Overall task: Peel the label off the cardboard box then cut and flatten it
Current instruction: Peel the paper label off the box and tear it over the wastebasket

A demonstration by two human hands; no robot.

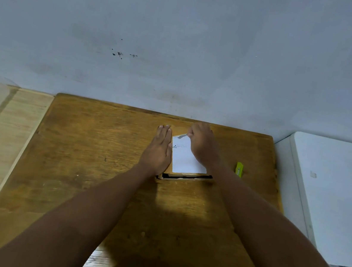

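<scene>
Brown cardboard box, the only one, lies on the wooden table under both hands, and its single white label carries a small block of black print near the left fingertips, too small to read. The left hand lies flat, fingers straight and together, pressing the box's left side and holding nothing, while the right hand curls over the label's far corner, which is lifted off the box and pinched between its fingertips. One yellow-green cutter lies apart, right of the right wrist.
</scene>
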